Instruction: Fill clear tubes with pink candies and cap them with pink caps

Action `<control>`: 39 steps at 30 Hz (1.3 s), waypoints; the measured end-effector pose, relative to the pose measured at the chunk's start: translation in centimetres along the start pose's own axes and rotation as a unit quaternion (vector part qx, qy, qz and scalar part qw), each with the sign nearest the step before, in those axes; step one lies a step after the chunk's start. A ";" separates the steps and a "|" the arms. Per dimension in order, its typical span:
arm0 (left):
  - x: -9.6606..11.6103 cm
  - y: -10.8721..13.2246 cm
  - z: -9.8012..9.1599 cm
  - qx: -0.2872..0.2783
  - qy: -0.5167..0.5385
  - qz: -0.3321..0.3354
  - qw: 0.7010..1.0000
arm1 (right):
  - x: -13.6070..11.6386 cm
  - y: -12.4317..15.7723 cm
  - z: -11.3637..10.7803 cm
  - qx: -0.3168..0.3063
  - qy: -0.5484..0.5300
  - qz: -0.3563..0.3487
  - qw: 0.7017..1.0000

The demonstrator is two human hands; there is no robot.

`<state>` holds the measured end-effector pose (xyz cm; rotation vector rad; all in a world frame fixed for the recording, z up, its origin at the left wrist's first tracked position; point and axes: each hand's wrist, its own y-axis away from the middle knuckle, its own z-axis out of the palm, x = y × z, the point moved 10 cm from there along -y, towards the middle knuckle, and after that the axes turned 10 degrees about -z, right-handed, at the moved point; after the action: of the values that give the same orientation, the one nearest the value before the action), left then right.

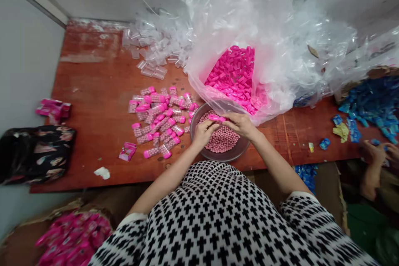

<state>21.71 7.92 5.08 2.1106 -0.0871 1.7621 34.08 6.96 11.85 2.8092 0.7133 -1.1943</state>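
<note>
Over a dark round bowl [245, 149] of small pink beads [222, 140], both of my hands meet at a bright pink plastic piece [215, 117]. My left hand [202, 134] pinches its left side. From the right, my right hand [241, 124] closes its fingers on the same piece. Whether a clear tube is joined to it cannot be made out. Left of the bowl lies a heap of small clear bottles with pink caps [158, 119], filled with beads. Behind the bowl, a clear plastic bag [199, 75] lies open, full of loose pink caps [232, 72].
Empty clear tubes [152, 70] are piled at the back of the red-brown table [93, 87]. A pink packet [127, 151] and a flowered black bag [46, 153] lie leftward. Pink packets [75, 237] fill a box below. Far right, another person's hand [375, 153] is near blue packets [374, 104].
</note>
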 end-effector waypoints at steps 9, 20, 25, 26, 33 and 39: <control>1.2 2.1 -1.7 0.062 -0.023 0.062 0.996 | -1.0 1.3 2.0 -0.008 0.093 0.041 0.995; 4.8 4.7 -1.8 0.018 -0.164 0.210 0.964 | -3.8 2.0 3.4 -0.046 0.210 -0.073 0.974; 5.9 5.2 -1.9 -0.014 -0.210 0.238 0.948 | -5.1 1.8 3.1 -0.057 0.194 -0.111 0.973; 6.1 5.3 -2.0 -0.017 -0.200 0.238 0.950 | -5.3 1.8 3.1 -0.068 0.198 -0.114 0.971; 5.0 5.1 -1.7 -0.013 -0.233 0.190 0.954 | -4.9 1.8 4.2 -0.093 0.261 -0.091 0.956; 2.2 3.5 -2.3 -0.068 -0.119 0.097 0.986 | -3.6 0.4 5.0 -0.151 0.179 -0.109 0.966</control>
<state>18.99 5.84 8.41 2.2642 -0.4802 1.5466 28.64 4.23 10.69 2.7575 1.1389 -0.5270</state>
